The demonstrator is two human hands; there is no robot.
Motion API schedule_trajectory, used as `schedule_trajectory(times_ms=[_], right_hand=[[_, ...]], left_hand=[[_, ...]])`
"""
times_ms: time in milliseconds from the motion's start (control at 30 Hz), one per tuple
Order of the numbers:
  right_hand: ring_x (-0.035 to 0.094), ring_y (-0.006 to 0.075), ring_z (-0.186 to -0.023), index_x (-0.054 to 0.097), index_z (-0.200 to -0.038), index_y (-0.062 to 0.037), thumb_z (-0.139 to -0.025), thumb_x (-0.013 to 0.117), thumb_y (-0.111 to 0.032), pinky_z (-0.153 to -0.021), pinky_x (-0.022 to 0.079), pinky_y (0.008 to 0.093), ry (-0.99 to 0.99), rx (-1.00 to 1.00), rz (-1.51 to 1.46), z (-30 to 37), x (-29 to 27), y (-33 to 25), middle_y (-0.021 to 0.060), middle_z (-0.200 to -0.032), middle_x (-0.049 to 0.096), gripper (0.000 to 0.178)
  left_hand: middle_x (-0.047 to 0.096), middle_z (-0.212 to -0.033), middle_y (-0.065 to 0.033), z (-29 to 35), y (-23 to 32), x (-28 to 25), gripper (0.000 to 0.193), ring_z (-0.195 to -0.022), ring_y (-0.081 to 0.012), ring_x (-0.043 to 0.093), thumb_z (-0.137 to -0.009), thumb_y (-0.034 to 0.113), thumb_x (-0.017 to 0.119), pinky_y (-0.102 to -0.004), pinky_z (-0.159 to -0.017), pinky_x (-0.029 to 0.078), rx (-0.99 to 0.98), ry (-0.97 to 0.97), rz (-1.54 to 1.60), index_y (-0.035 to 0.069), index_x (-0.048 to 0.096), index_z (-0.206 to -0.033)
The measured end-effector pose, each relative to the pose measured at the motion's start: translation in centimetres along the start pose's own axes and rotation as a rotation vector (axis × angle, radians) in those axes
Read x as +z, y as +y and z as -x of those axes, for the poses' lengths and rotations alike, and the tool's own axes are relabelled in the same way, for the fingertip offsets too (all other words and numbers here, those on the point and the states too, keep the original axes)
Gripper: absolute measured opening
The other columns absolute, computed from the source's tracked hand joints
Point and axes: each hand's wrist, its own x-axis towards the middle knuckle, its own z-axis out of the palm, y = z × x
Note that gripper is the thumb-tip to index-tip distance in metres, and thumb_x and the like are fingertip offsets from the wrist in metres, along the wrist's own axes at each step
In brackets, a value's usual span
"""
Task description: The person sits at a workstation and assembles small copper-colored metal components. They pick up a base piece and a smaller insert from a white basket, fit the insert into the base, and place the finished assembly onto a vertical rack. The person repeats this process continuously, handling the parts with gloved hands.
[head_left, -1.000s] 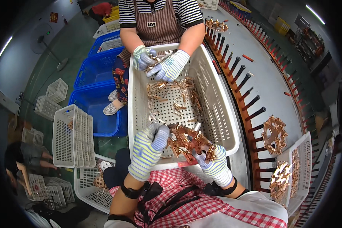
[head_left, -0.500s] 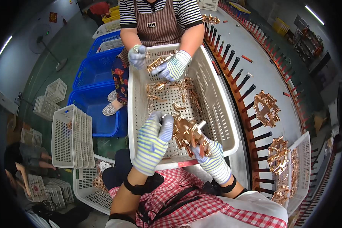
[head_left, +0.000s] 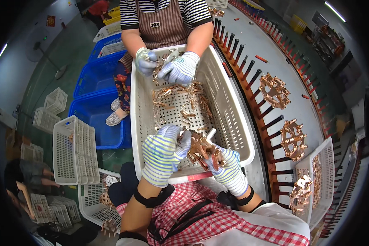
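My left hand (head_left: pixel 164 156), in a striped glove, has its fingers curled at the left side of a jagged cluster of copper-coloured metal parts (head_left: pixel 198 149). On the other side my right hand (head_left: pixel 229 169), gloved alike, grips the same cluster from below. A short white rod (head_left: pixel 210 134) sticks up beside the right hand; its lower end is hidden. Both hands are over the near end of a pale perforated plastic crate (head_left: pixel 238 119). Loose copper-coloured pieces (head_left: pixel 187 115) lie on the crate's floor.
A co-worker's gloved hands (head_left: pixel 178 67) handle metal pieces over the crate's far end. Wheel-shaped copper-coloured clusters (head_left: pixel 293 141) sit along a line with dark pegs (head_left: pixel 276 121) at right. Blue bins (head_left: pixel 96 117) and stacked white crates (head_left: pixel 71 151) stand at left.
My hands keep hold of the cluster, with the left fingers curled further over it. The co-worker's hands have come closer together. The wheel-shaped clusters at right have shifted away from me.
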Motion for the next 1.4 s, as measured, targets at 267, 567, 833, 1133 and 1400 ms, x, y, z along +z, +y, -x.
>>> schedule_trajectory(times_ms=[267, 567, 833, 1133, 1400], right_hand=[[0.067, 0.0275, -0.066, 0.068, -0.095, -0.0033, -0.086, 0.064, -0.011, -0.06, 0.052, 0.0329, 0.278, 0.056, 0.011, 4.8, -1.4, 2.2, 0.0141, -0.076, 0.067, 0.012], [0.069, 0.03, -0.088, 0.06, -0.126, -0.009, -0.083, 0.068, -0.012, -0.076, 0.056, 0.034, -0.111, -0.042, 0.111, 11.6, -1.4, -3.7, 0.0149, -0.104, 0.069, 0.044], [0.069, 0.0312, -0.076, 0.064, -0.118, -0.0066, -0.086, 0.066, -0.012, -0.068, 0.055, 0.0356, -0.156, 0.087, -0.053, 16.2, -1.4, -5.8, 0.0157, -0.088, 0.07, 0.032], [0.067, 0.0343, -0.087, 0.059, -0.125, -0.0022, -0.084, 0.063, -0.015, -0.075, 0.054, 0.0394, -0.084, 0.111, 0.078, 20.9, -1.7, -7.4, 0.021, -0.1, 0.067, 0.043], [0.065, 0.0329, -0.101, 0.053, -0.133, -0.004, -0.073, 0.063, -0.004, -0.086, 0.053, 0.038, -0.08, 0.002, 0.205, 27.3, -2.6, -9.3, 0.0195, -0.12, 0.062, 0.061]], left_hand=[[0.061, -0.068, -0.0044, 7.1, 2.9, -1.5, 0.024, -0.06, -0.0113, 0.059, -0.09, 0.024, 0.063, -0.0272, -0.056, 0.048, -0.414, 0.018, 0.759, 0.001, 0.063, -0.093], [0.051, -0.057, -0.0064, 12.3, 7.0, -3.0, 0.024, -0.051, -0.0088, 0.048, -0.089, 0.027, 0.066, -0.028, -0.049, 0.04, -0.431, -0.25, 0.595, 0.003, 0.064, -0.089], [0.057, -0.058, -0.0076, 15.6, 9.7, -4.6, 0.015, -0.046, -0.0282, 0.055, -0.077, 0.019, 0.072, -0.0374, -0.043, 0.043, 0.261, 0.042, -0.135, 0.009, 0.062, -0.075], [0.067, -0.08, -0.0149, 21.4, 14.4, -5.2, 0.022, -0.069, -0.0292, 0.067, -0.084, 0.022, 0.071, -0.0363, -0.062, 0.052, -0.202, -0.195, 0.356, 0.001, 0.063, -0.089], [0.065, -0.078, -0.0197, 25.5, 16.4, -6.8, 0.03, -0.069, -0.0347, 0.064, -0.085, 0.028, 0.07, -0.0411, -0.063, 0.05, -0.167, -0.382, 0.362, 0.0, 0.064, -0.094]])
